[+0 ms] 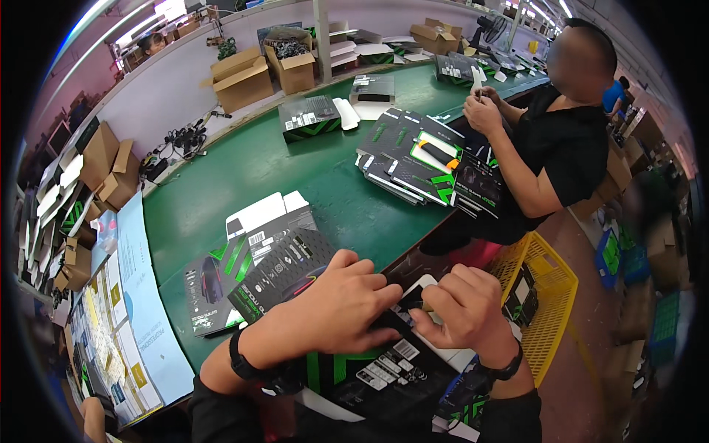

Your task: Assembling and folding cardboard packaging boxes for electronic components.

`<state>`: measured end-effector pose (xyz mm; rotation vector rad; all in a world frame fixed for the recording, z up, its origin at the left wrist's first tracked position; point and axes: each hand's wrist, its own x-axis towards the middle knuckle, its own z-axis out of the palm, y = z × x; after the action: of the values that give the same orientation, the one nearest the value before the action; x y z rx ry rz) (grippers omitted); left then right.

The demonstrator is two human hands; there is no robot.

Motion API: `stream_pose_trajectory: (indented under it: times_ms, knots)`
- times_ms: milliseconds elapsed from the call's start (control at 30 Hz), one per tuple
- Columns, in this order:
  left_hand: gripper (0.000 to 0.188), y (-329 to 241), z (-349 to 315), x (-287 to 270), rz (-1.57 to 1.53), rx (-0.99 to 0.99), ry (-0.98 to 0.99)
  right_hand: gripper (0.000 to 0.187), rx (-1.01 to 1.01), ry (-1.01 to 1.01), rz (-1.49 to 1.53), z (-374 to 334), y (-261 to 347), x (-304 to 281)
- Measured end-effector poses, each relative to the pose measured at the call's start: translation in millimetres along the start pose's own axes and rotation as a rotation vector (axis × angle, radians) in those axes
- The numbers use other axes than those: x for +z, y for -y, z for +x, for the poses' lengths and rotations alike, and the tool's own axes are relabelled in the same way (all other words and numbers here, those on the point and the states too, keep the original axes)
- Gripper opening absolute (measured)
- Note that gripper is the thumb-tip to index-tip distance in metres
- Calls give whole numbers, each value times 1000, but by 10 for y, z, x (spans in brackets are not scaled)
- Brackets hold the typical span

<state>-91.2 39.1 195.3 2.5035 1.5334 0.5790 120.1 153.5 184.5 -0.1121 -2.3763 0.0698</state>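
Note:
A black packaging box (402,373) with green stripes, white label panels and a barcode is close in front of me, below the table edge. My left hand (351,299) is bent over its upper end, fingers curled and thumb against the box. My right hand (465,306) is closed at the same end, by a white flap (425,283), its fingertips partly hidden. Both wrists wear dark bands. Just beyond my left hand, flattened black-and-green cartons (255,258) lie overlapping on the green table (221,181).
A co-worker in black (565,140) stands at the right, hands (484,111) raised over flat cartons (399,140) with a yellow-and-black knife (439,153). Beside me is a yellow basket (550,277). Boxes (310,118) and brown cartons (241,77) stand farther back; a blue sheet (144,295) covers the left end.

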Motion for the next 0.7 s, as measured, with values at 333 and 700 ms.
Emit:
stream_pose_trajectory:
  times_ms: [333, 700]
  knots:
    - [39, -15, -49, 28, -128, -19, 108, 25, -99, 127, -58, -179, -25, -48]
    - [35, -225, -10, 58, -1, -23, 30, 36, -47, 230, -4, -86, 24, -60]
